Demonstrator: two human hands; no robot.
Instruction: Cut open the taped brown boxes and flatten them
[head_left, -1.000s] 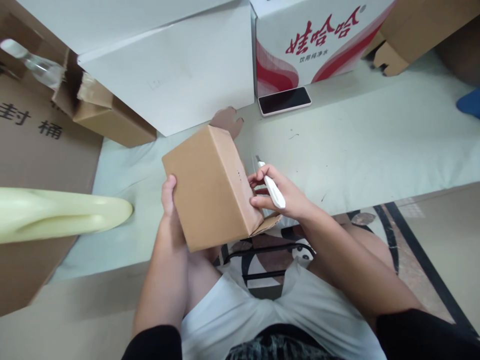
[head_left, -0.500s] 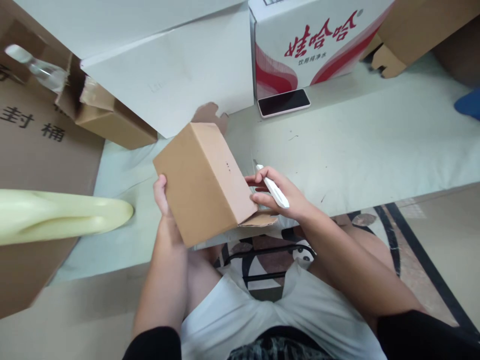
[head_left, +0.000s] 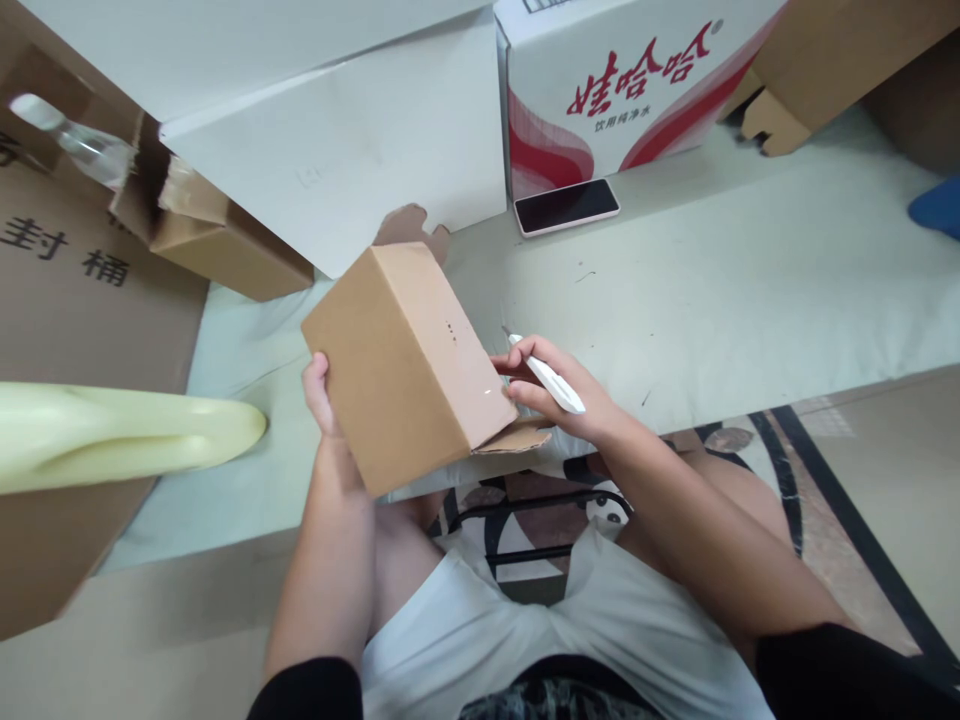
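Observation:
A brown cardboard box [head_left: 397, 380] is held tilted over the front edge of the covered table. My left hand [head_left: 319, 393] grips its left side, thumb on the near face and the other fingers hidden behind. One flap [head_left: 517, 437] sticks out at the lower right, and another notched flap [head_left: 412, 226] shows at the far end. In my right hand [head_left: 559, 385] is a white utility knife [head_left: 551, 378], its thin tip pointing up and left. The right hand's fingers are close to the box's right edge; whether they touch it I cannot tell.
A phone [head_left: 567, 207] lies in front of a white-and-red carton [head_left: 622, 100]. White boxes [head_left: 345, 150] stand behind my hands. At left are a pale yellow curved object [head_left: 135, 435], a small brown box [head_left: 232, 245] and a clear bottle [head_left: 90, 145].
The box has shifted slightly left with my left hand. The knife and right hand have moved a little, staying close to the box's right edge.

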